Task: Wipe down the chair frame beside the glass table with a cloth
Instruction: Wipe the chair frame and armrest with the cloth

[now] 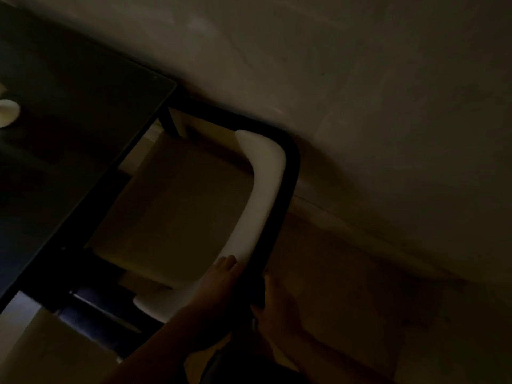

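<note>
Very dim. We see the glass table [69, 128] filling the upper left, its corner beside the chair. The chair frame [288, 173], a black tube, runs from that corner, bends, then descends toward us along the pale backrest [263, 189]. Left hand [219, 284] lies flat, fingers extended, on the backrest's lower end. Right hand [277, 306] wraps the frame. Cloth: we cannot tell. A pale round object [8, 112] sits at the table's left edge.

A dark glass bench [69, 112] at left carries a pale round object [8, 112] (too dim to identify) at its left edge.
</note>
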